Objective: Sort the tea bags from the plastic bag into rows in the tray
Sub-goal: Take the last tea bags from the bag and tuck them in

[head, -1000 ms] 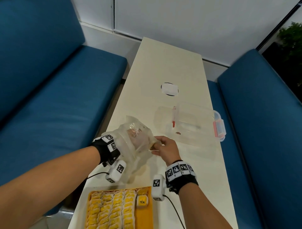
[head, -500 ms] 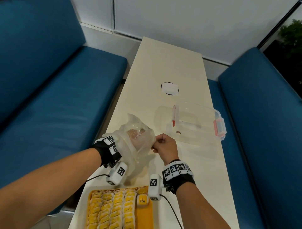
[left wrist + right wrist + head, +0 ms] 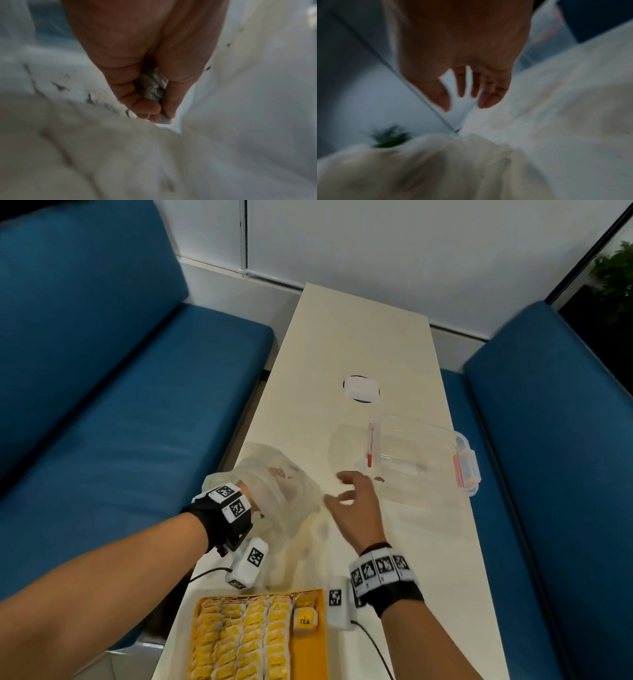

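My left hand (image 3: 137,75) sat inside the plastic bag (image 3: 274,487) above the table (image 3: 359,337), fingers curled round a crumpled tea bag (image 3: 152,86), which only the left wrist view showed. My right hand (image 3: 356,501) hung spread and empty just beside the bag, beyond the tray (image 3: 310,659).

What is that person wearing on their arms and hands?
Both forearms are bare, with no sleeves. Each wrist has a black strap ringed with small white blocks printed with black-and-white square codes. A white box with the same kind of code hangs by each wrist, and a thin black cable runs from it. The left hand and right hand wear no gloves.
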Motion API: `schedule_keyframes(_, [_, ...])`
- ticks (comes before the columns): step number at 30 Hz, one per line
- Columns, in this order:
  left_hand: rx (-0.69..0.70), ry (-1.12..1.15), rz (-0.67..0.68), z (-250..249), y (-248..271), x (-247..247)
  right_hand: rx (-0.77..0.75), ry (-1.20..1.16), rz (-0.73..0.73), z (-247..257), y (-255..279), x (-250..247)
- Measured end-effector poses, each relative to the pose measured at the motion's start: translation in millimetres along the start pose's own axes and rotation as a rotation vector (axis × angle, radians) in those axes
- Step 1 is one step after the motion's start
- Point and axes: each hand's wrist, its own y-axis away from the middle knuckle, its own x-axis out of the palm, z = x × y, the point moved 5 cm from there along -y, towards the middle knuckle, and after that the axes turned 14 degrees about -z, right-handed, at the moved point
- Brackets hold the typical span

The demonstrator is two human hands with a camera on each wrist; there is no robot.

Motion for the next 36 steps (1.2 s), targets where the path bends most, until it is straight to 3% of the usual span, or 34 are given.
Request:
schedule_keyframes(2, [-0.131,0.078,-0.008,-3.0,-0.7,-0.4,-0.101,-0.059,0.189,31.6,30.8,5.7])
schedule_keyframes(4, [-0.061,0.176,-0.053,-17.4,0.4,-7.5,-0.140,-0.041,0.280,44.4,48.6,16.7])
schedule_keyframes(7, [0.039,0.294,-0.017,-37.7,-0.2,-10.5,-0.139,-0.015,0.178,47.6,41.1,26.5])
schedule_keyframes(11, [0.170,0.383,-0.083,-59.2,14.7,-28.5,-0.131,0.043,0.013,48.0,13.5,13.2])
schedule_keyframes(13, [0.142,0.562,-0.107,-57.6,30.2,-46.6,-0.123,0.052,-0.040,48.8,-0.6,2.6])
schedule_keyframes(17, [0.255,0.854,-0.138,-40.7,68.7,-74.4,-0.153,0.080,-0.055,54.9,-19.2,-4.8])
schedule_keyframes(20, [0.164,1.218,-0.102,-20.2,89.8,-79.0,-0.203,0.146,-0.047,57.9,-22.7,-3.5])
schedule_keyframes(23, [0.007,1.499,0.017,-0.4,105.1,-57.1,-0.211,0.213,-0.015,48.0,-18.7,3.9])
schedule_keyframes(27, [-0.159,1.622,0.122,12.1,121.5,-17.0,-0.195,0.340,0.074,28.0,3.8,8.4])
schedule_keyframes(30, [-0.228,1.660,0.167,15.0,130.3,5.2,-0.371,0.216,-0.008,42.4,37.8,-6.2])
schedule_keyframes(32, [-0.260,1.688,0.197,15.2,133.5,17.0,-0.465,0.111,0.065,54.2,69.9,-9.9])
schedule_keyframes(36, [-0.300,1.695,0.225,16.0,137.0,33.3,-0.213,0.002,0.254,40.0,100.5,-0.9])
